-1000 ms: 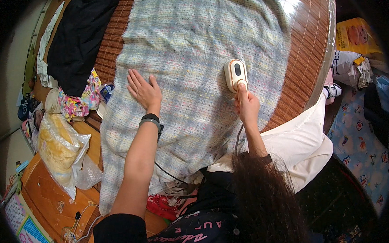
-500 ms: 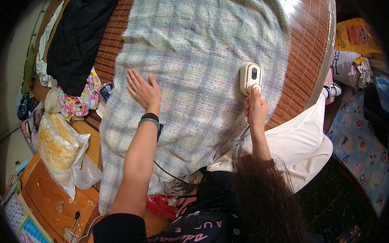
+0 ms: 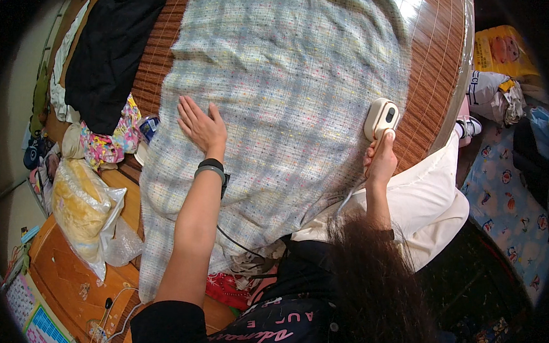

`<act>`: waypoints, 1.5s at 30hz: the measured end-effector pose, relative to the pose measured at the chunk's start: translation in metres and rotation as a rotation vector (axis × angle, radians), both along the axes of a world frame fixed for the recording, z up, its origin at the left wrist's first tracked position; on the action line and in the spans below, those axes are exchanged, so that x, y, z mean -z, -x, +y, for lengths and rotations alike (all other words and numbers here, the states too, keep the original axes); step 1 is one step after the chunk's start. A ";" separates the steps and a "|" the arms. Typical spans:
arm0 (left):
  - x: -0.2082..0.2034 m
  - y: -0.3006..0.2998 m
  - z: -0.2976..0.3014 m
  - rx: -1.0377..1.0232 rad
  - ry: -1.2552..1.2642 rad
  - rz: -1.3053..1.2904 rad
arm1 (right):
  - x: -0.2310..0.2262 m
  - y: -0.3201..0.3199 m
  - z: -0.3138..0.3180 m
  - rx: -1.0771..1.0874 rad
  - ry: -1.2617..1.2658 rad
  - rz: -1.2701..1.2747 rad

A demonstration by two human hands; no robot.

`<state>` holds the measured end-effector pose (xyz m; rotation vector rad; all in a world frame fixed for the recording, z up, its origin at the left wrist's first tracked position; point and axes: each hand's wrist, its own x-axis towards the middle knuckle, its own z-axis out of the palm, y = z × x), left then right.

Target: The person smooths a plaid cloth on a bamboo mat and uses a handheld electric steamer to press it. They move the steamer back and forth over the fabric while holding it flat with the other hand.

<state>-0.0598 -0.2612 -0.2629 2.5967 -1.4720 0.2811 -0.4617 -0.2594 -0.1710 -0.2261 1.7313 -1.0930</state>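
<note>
Cream, rounded handheld iron (image 3: 380, 119) is positioned at the right edge of a pale blue-and-white plaid woven cloth (image 3: 278, 109), clasped by the curled fingers of the right hand (image 3: 382, 160). Palm down, the left hand (image 3: 203, 128) is laid on the cloth's left side, fingers nearly together, thumb spread. Left of the cloth, black fabric (image 3: 114, 51) is draped.

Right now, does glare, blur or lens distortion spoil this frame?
Head view: glare whitens the brown surface near top right; head view: its right edge looks bowed, frame corners are black; head view: handheld iron and right hand look fairly sharp.
</note>
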 end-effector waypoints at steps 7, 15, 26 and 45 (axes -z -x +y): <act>-0.002 0.000 0.000 -0.003 0.005 0.012 | 0.013 0.020 0.003 0.176 0.071 -0.050; -0.004 0.002 0.002 -0.021 0.060 0.065 | -0.036 0.012 -0.023 0.426 0.198 0.004; -0.013 0.004 0.000 -0.064 0.095 0.169 | -0.022 -0.177 -0.080 -1.306 0.029 0.149; -0.015 0.004 -0.001 -0.063 0.078 0.136 | 0.020 -0.203 -0.132 -1.458 0.111 0.294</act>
